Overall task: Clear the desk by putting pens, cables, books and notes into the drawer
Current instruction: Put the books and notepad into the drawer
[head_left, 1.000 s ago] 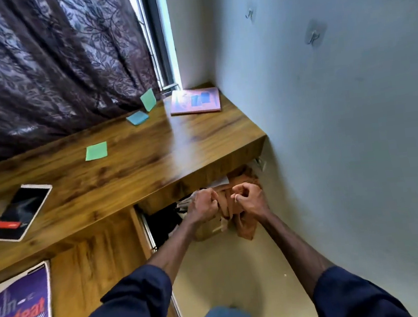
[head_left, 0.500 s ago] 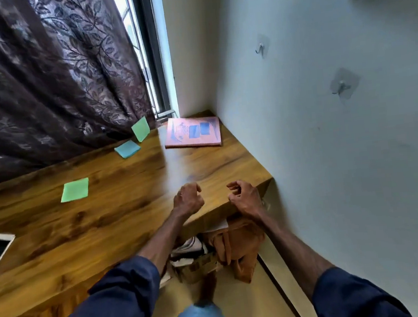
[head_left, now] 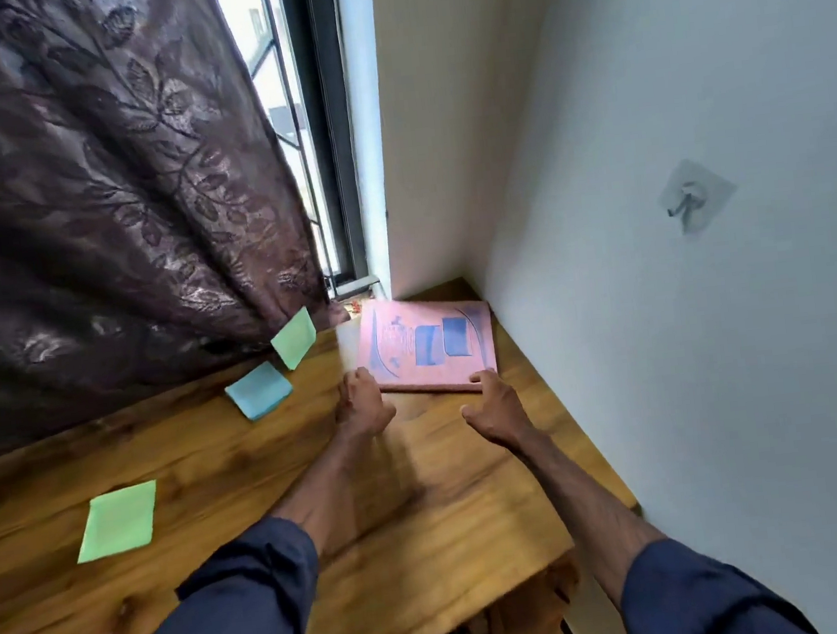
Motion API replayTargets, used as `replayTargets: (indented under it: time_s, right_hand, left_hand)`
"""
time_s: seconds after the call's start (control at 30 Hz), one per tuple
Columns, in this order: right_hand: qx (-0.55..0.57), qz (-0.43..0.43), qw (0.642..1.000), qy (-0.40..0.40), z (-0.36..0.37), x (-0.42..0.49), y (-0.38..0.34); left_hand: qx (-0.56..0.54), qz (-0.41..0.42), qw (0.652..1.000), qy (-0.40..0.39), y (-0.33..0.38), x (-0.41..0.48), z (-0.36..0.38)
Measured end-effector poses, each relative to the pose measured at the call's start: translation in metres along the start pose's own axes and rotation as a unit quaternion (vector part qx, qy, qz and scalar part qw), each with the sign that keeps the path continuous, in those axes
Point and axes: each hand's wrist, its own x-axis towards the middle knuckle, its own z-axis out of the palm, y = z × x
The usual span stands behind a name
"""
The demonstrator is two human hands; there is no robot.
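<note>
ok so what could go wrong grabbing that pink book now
The pink book lies in the far corner by the wall, and the left hand and right hand meet only its near edge, so it may slip or tip when lifted. Dragging it back could brush the blue note beside the left hand, or knock down the green note leaning on the curtain.

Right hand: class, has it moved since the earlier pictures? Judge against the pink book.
Yes. The right hand has gone from under the desk, forward across its top, and now reaches the pink book at its near edge.
</note>
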Motion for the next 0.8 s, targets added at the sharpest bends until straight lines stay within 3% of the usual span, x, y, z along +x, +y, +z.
replayTargets:
  time_s: [0.13,0.3,0.47,0.6,0.8]
  right_hand:
    - [-0.014,0.072,0.997,-0.022,0.008,0.05,0.011]
    - [-0.044,0.126,0.99,-0.052,0.038,0.074,0.023]
    - [-0.01,0.171,0.982,0.084,0.053,0.078,0.018]
    - [-0.009,0.176,0.979,0.098,0.048,0.078,0.016]
    - [0.018,0.222,0.972,0.068,0.071,0.026,-0.007]
  left_hand:
    - [0.067,0.001,0.996,-0.054,-0.009,0.038,0.017]
    - [0.19,0.066,0.979,0.029,-0.013,0.048,0.035]
    - [0.193,0.053,0.98,-0.004,-0.008,0.057,0.031]
    - [0.232,0.056,0.969,-0.055,-0.003,0.068,0.029]
    - [0.155,0.037,0.984,-0.076,-0.012,0.054,0.024]
